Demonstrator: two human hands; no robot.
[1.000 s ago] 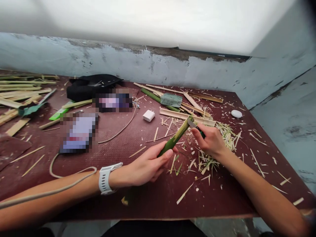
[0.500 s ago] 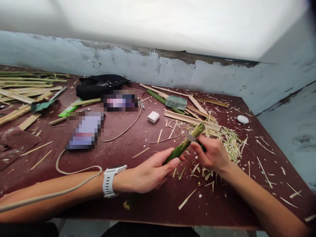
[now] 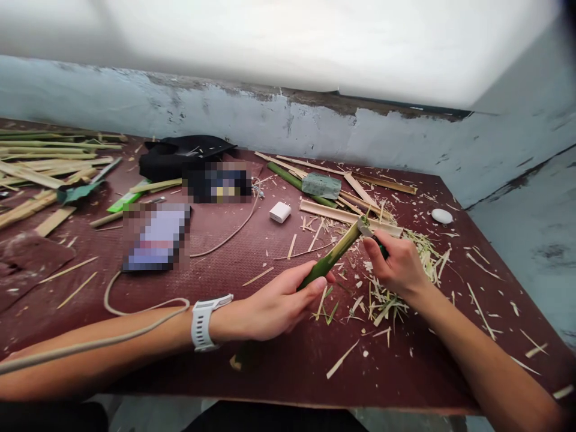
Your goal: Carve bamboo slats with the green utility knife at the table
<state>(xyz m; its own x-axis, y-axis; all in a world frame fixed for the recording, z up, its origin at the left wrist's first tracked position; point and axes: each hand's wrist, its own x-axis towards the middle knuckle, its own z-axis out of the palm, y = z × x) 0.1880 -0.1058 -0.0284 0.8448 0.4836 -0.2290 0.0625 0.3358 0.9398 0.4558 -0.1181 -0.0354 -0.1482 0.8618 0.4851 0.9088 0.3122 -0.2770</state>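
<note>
My left hand (image 3: 274, 307), with a white watch on its wrist, is closed round a green bamboo stick (image 3: 332, 255) that slants up to the right over the dark red table (image 3: 279, 366). My right hand (image 3: 398, 266) grips a small knife (image 3: 369, 233) with a dark green handle. The blade rests against the far tip of the stick. Pale shavings (image 3: 382, 303) lie scattered beneath and to the right of both hands.
A phone (image 3: 155, 236) with a cable, a second blurred device (image 3: 219, 183), a white charger plug (image 3: 279, 212) and a black bag (image 3: 180, 155) lie at the back left. Split bamboo strips (image 3: 40, 168) pile at far left; more strips and a green block (image 3: 321, 185) sit behind. White oval object (image 3: 441, 216) right.
The knife went from the stick's tip down to its middle, then back out to the tip. The stick stayed in my left hand, and the camera shifted slightly.
</note>
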